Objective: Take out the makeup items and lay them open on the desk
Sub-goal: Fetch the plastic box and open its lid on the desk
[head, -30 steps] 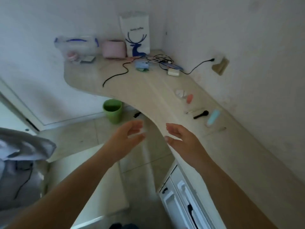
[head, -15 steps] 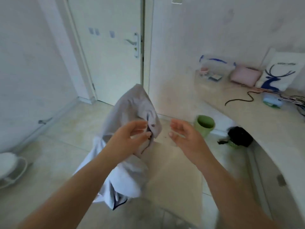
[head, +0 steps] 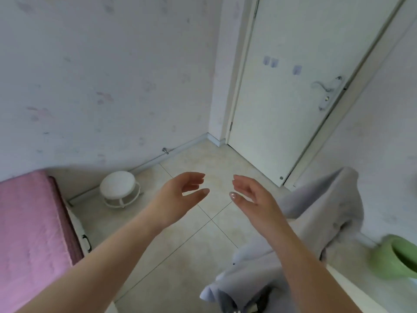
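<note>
My left hand (head: 180, 195) and my right hand (head: 252, 199) are held out in front of me over the tiled floor, palms facing each other, fingers loosely curled and apart. Neither hand holds anything. No makeup items and no desk are in view; the camera faces a room corner with a door.
A pale grey garment (head: 316, 222) hangs over something at the right, just beside my right forearm. A green bin (head: 392, 258) sits at the far right. A pink-covered bed (head: 29, 236) fills the lower left, a small white round stool (head: 118, 187) stands near the wall, and a closed white door (head: 300, 86) is ahead.
The view has swung left, away from the desk with the makeup items, past the grey garment to the door corner. Both hands stay empty in the same pose.
</note>
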The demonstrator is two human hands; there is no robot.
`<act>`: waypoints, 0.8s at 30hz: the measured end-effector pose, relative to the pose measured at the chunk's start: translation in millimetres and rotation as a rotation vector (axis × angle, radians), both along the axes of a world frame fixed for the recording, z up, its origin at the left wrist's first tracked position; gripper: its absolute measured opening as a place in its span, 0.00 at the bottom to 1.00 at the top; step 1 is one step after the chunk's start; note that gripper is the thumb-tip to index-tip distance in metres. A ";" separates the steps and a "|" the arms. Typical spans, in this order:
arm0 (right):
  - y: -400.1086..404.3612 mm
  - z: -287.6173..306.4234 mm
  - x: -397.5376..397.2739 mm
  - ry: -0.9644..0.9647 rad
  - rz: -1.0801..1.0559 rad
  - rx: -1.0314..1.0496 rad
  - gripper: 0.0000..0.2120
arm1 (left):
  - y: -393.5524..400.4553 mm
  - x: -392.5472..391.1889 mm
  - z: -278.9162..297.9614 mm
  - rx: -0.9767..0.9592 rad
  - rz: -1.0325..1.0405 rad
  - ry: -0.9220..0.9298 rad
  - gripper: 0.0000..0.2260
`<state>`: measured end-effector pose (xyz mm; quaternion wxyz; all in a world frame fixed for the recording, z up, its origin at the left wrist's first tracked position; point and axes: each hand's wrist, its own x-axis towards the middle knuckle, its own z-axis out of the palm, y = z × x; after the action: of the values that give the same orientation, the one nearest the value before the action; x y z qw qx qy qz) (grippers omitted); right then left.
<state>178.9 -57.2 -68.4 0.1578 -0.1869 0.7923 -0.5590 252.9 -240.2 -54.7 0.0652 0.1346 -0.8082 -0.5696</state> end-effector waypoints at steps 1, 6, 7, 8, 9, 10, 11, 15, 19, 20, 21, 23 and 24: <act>-14.3 -1.3 -8.0 -0.003 0.026 0.006 0.16 | -12.0 -5.4 -3.5 0.018 0.020 -0.004 0.12; -68.3 -16.8 -64.8 -0.030 0.068 0.009 0.16 | -61.2 -49.4 -20.2 0.105 0.083 -0.037 0.11; -76.7 -22.3 -78.3 -0.038 0.065 0.010 0.16 | -69.1 -60.9 -23.7 0.113 0.089 -0.044 0.11; -87.5 -29.0 -96.4 -0.048 0.062 0.009 0.16 | -79.2 -78.2 -28.6 0.120 0.093 -0.048 0.11; -98.3 -36.4 -114.5 -0.054 0.058 0.009 0.17 | -89.2 -95.7 -33.6 0.124 0.092 -0.056 0.11; -104.9 -40.0 -124.7 -0.058 0.055 0.019 0.17 | -94.5 -105.5 -36.3 0.129 0.096 -0.062 0.11; -116.7 -46.9 -147.3 -0.059 0.042 0.013 0.18 | -106.0 -129.8 -40.8 0.126 0.089 -0.068 0.11; -145.6 -59.5 -227.5 -0.075 -0.011 0.010 0.18 | -137.9 -220.2 -48.9 0.148 0.067 -0.126 0.12; -145.2 -52.5 -304.4 -0.082 -0.102 0.044 0.18 | -154.5 -313.9 -43.6 0.120 -0.011 -0.164 0.11; -141.5 -50.5 -320.3 -0.087 -0.134 0.050 0.18 | -156.0 -334.4 -41.8 0.119 -0.031 -0.161 0.12; -135.5 -49.8 -338.6 -0.094 -0.169 0.050 0.18 | -155.3 -358.3 -40.3 0.125 -0.051 -0.163 0.12; -124.1 -47.2 -363.0 -0.112 -0.222 0.053 0.18 | -150.2 -394.1 -36.5 0.129 -0.087 -0.162 0.12; -116.9 -47.0 -376.0 -0.121 -0.260 0.055 0.18 | -145.7 -413.6 -36.1 0.133 -0.118 -0.162 0.12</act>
<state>-197.1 -174.1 -115.4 0.1366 -0.0443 0.8139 -0.5630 -160.8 -385.9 -90.8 -0.0428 0.1363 -0.7778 -0.6121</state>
